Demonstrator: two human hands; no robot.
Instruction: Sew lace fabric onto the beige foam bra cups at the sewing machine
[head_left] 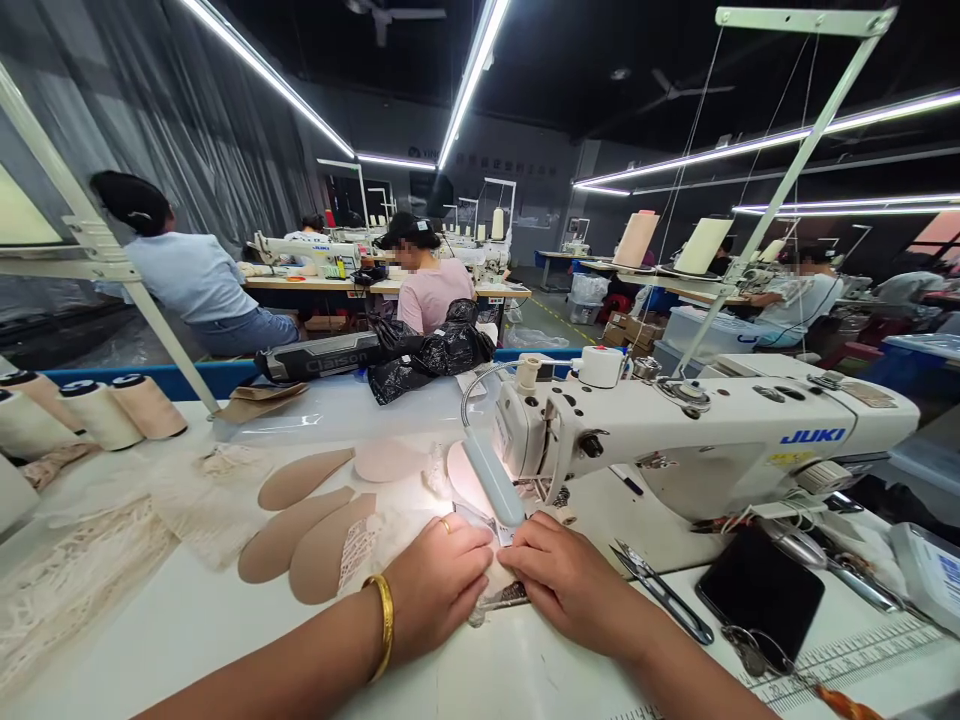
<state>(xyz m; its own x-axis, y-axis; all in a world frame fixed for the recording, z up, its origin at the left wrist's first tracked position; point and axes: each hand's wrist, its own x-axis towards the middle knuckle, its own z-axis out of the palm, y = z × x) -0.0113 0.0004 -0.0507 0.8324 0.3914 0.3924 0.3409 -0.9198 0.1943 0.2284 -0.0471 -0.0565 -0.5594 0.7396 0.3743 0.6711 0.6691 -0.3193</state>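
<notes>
My left hand (pixel 444 572), with a ring and a gold bangle, has its fingers bent and pressed together at the edge of a pale lace piece (pixel 386 535). Close on the other side, my right hand (pixel 566 575) is closed too, its fingertips pinching down on the same light fabric. Both sets of fingertips nearly meet in front of the sewing machine (pixel 637 430). A pale green lamp head (pixel 491 478) hides the needle area, and the fingers cover most of the fabric. Beige teardrop-shaped pads (pixel 274 535) lie left of my left hand.
Thread snips (pixel 664 592), a black phone (pixel 761 590) and keys lie right of my right arm. More lace (pixel 97 575) spreads at far left, near thread cones (pixel 146 405). A black plastic bag (pixel 431 355) sits behind the table. Co-workers sit at machines beyond.
</notes>
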